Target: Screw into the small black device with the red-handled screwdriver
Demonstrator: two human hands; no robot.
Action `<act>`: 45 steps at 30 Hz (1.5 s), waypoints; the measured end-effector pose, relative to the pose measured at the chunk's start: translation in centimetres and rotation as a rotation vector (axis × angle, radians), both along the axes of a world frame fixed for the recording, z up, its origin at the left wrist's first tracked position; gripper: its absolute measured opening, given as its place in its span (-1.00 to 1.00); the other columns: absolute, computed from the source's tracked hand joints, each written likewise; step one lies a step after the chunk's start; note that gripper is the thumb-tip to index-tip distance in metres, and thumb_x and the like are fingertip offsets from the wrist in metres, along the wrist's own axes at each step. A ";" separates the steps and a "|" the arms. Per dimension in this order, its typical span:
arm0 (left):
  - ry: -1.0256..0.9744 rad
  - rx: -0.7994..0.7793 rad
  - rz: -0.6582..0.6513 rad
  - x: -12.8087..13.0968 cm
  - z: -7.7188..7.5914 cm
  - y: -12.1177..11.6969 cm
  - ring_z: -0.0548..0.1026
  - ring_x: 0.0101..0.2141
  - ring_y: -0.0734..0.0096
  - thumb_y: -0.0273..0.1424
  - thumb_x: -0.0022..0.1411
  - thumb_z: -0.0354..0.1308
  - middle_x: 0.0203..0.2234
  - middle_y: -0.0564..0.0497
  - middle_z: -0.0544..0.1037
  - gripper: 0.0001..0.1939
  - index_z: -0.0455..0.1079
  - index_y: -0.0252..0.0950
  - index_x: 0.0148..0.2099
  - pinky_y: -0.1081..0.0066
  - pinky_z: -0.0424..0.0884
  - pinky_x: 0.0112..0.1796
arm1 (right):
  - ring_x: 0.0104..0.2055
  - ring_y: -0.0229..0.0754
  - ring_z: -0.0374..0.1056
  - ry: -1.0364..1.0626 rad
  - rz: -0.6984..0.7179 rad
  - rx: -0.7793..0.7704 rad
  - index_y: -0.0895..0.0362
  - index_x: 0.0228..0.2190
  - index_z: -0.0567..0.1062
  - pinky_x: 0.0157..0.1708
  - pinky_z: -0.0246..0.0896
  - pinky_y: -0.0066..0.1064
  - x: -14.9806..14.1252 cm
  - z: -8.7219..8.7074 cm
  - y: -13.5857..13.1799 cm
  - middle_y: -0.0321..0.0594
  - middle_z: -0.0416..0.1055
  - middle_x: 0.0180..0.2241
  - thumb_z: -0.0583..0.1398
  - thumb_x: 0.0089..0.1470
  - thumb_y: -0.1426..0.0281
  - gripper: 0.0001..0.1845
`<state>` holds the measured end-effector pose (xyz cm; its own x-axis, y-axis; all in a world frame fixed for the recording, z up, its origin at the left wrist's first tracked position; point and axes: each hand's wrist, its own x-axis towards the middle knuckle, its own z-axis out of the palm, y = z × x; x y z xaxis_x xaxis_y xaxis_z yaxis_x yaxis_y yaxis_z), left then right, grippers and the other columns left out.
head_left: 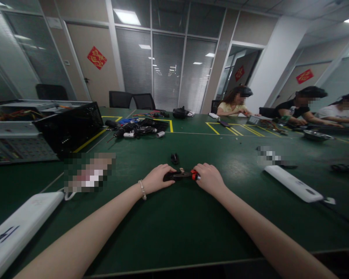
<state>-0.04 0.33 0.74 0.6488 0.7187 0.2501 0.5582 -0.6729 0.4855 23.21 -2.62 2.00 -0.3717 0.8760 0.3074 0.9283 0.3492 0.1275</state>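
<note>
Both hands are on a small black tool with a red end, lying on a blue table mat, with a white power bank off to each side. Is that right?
Not quite: the head view shows the table mat is dark green, not blue. The rest stands: the left hand and right hand are on the small black tool with a red end, and a white power bank lies to each side.

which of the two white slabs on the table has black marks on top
The white slab at the near left, by the left forearm, carries black marks. The white slab on the right shows only small grey spots.
</note>
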 end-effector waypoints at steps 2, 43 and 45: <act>0.000 -0.006 0.000 0.0 0.0 0.0 0.35 -0.20 0.28 -0.34 0.07 0.16 -0.22 0.01 0.39 -0.66 0.28 -0.21 -0.07 0.30 0.29 -0.21 | -0.32 -0.19 0.24 -0.003 -0.001 0.004 0.15 -0.36 0.41 -0.34 0.07 -0.39 0.0 0.0 0.0 -0.19 0.40 -0.33 0.11 -0.13 0.49 -0.80; -0.002 0.018 -0.005 0.1 0.1 -0.1 0.35 -0.21 0.28 -0.35 0.07 0.17 -0.23 0.00 0.38 -0.67 0.28 -0.22 -0.08 0.30 0.30 -0.21 | -0.30 -0.17 0.24 -0.037 -0.015 -0.001 0.15 -0.35 0.42 -0.34 0.05 -0.39 -0.1 0.2 -0.1 -0.16 0.40 -0.32 0.09 -0.12 0.50 -0.79; -0.003 0.012 -0.002 0.1 0.2 -0.1 0.34 -0.21 0.28 -0.35 0.07 0.17 -0.23 0.00 0.38 -0.67 0.28 -0.22 -0.08 0.30 0.30 -0.21 | -0.30 -0.18 0.24 -0.026 -0.006 0.008 0.15 -0.34 0.42 -0.34 0.06 -0.40 -0.1 0.2 -0.1 -0.18 0.40 -0.32 0.09 -0.11 0.50 -0.79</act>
<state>0.05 0.21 0.89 0.6498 0.7142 0.2603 0.5553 -0.6798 0.4791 23.08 -2.70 2.16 -0.3743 0.8758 0.3049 0.9268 0.3425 0.1539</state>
